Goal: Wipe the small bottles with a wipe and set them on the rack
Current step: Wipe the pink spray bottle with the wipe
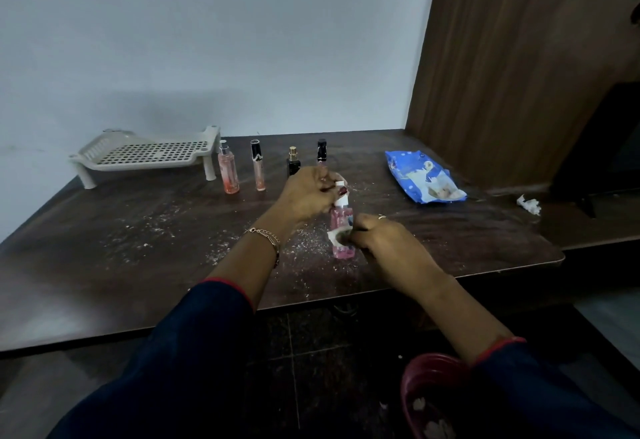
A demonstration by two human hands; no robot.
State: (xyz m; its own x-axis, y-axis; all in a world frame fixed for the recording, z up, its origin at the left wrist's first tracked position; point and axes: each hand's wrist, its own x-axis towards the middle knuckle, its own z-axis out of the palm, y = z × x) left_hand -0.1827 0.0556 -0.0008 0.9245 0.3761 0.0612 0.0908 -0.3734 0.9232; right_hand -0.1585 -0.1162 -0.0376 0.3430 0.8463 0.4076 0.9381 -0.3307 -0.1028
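A small pink bottle [342, 230] with a white cap stands upright on the dark wooden table [138, 248]. My left hand [308, 196] grips its cap and neck from above. My right hand [384, 241] presses a white wipe [335, 236] against the bottle's lower side. Behind them stand a pink spray bottle [228, 173], a slim pink tube with a black cap [258, 170], a black bottle with a gold cap [293, 163] and a black-capped bottle [321, 151], partly hidden by my left hand. The white perforated rack [152, 154] sits bare at the back left.
A blue wipes pack [422, 175] lies at the back right. A crumpled used wipe [529, 203] rests on a lower ledge to the right. White dust is scattered over the table. A red bin [433, 393] with used wipes stands on the floor. A wooden panel [512, 57] rises at right.
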